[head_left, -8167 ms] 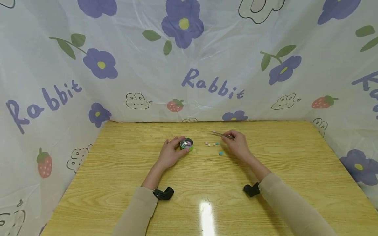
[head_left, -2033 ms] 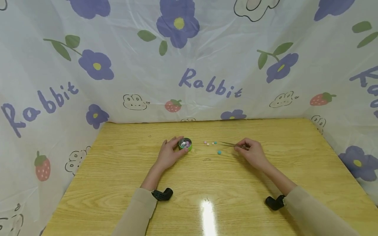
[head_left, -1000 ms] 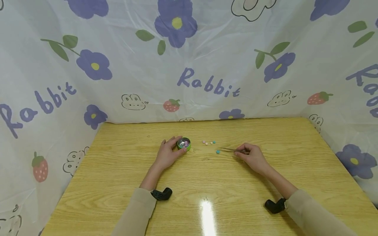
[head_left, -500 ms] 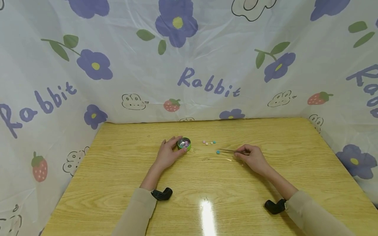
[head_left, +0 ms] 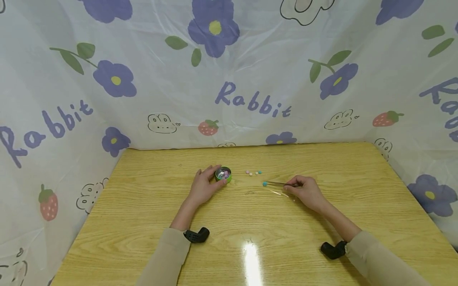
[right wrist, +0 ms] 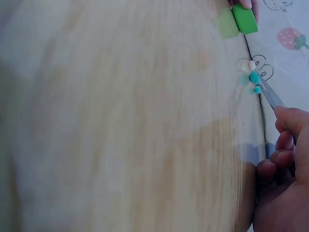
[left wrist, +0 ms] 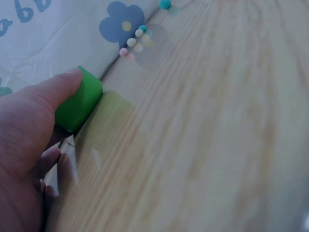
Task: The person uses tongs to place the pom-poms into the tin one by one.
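Pinching the tweezers (head_left: 280, 183), the right hand (head_left: 305, 190) is working to the right of the green tin (left wrist: 83, 107). The tweezers' long way is running side to side, and their tips are pointing at the tin and seem to be touching a blue bead (head_left: 264, 184). The left hand (head_left: 204, 186) is holding the tin. Some purple beads (head_left: 226, 174) are sitting inside it, so the job is looking partly done; the blue bead and four more beads (head_left: 251, 174) are waiting right of the tin.

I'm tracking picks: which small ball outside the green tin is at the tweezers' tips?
The nearer turquoise ball, at the tweezers in the right hand; the other four balls, one also turquoise, form a row farther back.
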